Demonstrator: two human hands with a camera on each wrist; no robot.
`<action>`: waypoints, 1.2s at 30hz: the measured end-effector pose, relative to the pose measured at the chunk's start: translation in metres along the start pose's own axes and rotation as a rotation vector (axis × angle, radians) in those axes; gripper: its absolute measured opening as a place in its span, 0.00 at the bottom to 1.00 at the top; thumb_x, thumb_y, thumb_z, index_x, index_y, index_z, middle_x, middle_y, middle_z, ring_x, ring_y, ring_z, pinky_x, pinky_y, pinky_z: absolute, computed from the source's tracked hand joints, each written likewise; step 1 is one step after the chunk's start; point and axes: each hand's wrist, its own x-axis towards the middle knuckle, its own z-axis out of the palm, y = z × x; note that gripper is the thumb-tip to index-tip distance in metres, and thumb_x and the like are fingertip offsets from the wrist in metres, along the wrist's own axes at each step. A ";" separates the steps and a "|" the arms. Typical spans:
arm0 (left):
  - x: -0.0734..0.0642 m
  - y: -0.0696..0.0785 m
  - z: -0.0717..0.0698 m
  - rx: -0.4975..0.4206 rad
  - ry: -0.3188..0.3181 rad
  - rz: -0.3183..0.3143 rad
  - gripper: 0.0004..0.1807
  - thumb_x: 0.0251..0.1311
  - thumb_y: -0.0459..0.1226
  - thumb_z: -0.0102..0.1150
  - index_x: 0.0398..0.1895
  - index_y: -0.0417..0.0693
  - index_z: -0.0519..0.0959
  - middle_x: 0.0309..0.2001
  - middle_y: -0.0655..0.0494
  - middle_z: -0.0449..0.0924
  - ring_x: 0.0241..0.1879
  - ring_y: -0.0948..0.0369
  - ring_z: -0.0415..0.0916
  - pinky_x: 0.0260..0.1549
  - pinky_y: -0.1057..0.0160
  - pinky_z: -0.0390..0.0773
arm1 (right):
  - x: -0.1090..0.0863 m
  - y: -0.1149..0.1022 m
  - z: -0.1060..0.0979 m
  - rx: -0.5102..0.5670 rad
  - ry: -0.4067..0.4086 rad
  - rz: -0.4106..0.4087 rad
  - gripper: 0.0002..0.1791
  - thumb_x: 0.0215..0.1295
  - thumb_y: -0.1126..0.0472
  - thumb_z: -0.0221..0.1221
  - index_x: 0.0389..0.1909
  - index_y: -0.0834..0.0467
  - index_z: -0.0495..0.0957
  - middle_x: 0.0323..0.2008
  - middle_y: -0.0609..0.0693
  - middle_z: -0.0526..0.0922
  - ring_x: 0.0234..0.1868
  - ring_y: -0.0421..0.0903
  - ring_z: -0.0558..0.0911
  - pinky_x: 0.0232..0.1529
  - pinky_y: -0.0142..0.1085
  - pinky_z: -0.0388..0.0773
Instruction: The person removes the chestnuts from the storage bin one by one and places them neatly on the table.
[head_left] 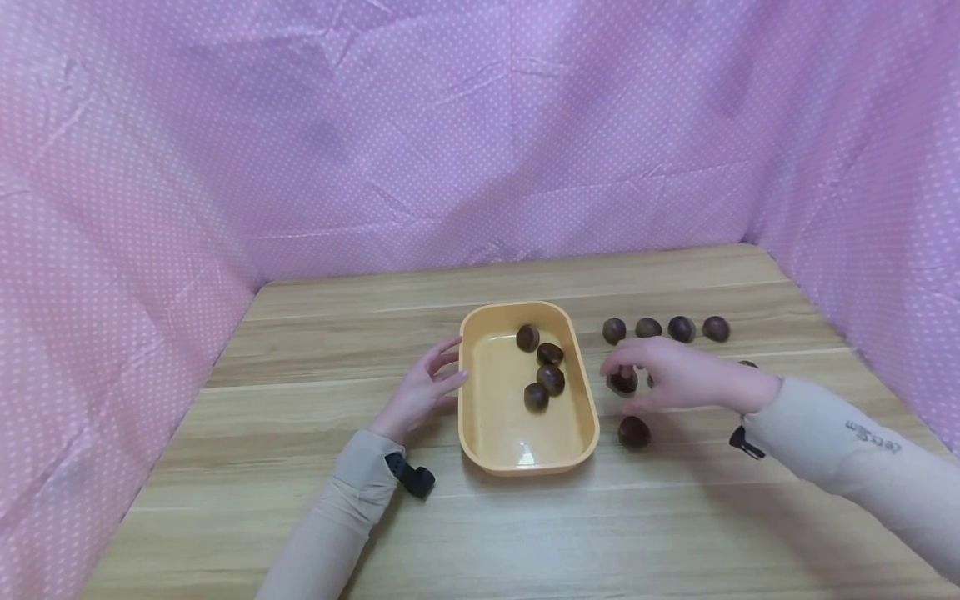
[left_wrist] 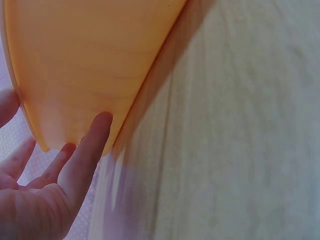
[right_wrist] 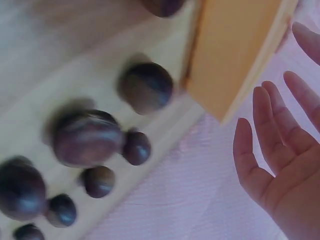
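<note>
Left side of the bin (head_left: 495,421): left hand (head_left: 422,393), fingers extended and spread, fingertips at the outer wall and rim, not wrapped round anything. Bin is smooth, glossy yellow-orange plastic, rounded rectangle, thin lip. Four fruits (head_left: 551,380) inside, bunched toward its right wall. All dark brown-purple, roundish, smooth with a slight sheen.

Right of the bin: right hand (head_left: 675,373), palm down above the loose fruits, fingers apart and slightly bent, nothing gripped. Back row (head_left: 682,329) of four sits beyond the hand, to the right of the bin's far half. Nearer fruit (head_left: 634,432) sits just off the bin's right wall, on the near side of the hand.

Under the bin: tabletop, pale wood grain with long streaks. Behind and to both sides of the bin: pink-purple cloth (head_left: 450,125), small white dots, creased.

Visibility: fruit (head_left: 622,382) closest to the right fingertips is blurred and partly covered; can't tell if they touch it. Two more in that row mostly hidden by the hand. Right wrist view is smeared, top fruit cut off by the frame. Left wrist view has only part of the bin's outside. Lettering (head_left: 872,436) on the right sleeve unreadable.
</note>
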 end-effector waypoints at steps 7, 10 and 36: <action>-0.001 0.002 0.001 0.005 0.009 -0.009 0.35 0.62 0.28 0.54 0.71 0.54 0.56 0.69 0.44 0.58 0.64 0.45 0.65 0.47 0.53 0.81 | 0.026 -0.011 -0.018 -0.035 -0.055 -0.006 0.22 0.47 0.64 0.70 0.46 0.57 0.79 0.42 0.48 0.81 0.40 0.44 0.80 0.41 0.38 0.80; -0.001 0.001 0.000 0.009 0.004 -0.002 0.35 0.62 0.29 0.55 0.72 0.54 0.56 0.69 0.43 0.57 0.64 0.44 0.65 0.47 0.52 0.81 | 0.039 -0.014 -0.024 -0.025 -0.091 -0.019 0.22 0.47 0.66 0.69 0.46 0.57 0.79 0.43 0.50 0.82 0.39 0.46 0.80 0.40 0.39 0.80; 0.000 0.002 -0.001 0.007 -0.007 0.004 0.35 0.63 0.29 0.54 0.72 0.53 0.56 0.69 0.43 0.58 0.62 0.45 0.66 0.47 0.53 0.81 | 0.114 -0.026 0.010 -0.232 -0.458 -0.098 0.23 0.46 0.62 0.70 0.46 0.55 0.78 0.42 0.51 0.78 0.38 0.45 0.75 0.44 0.40 0.76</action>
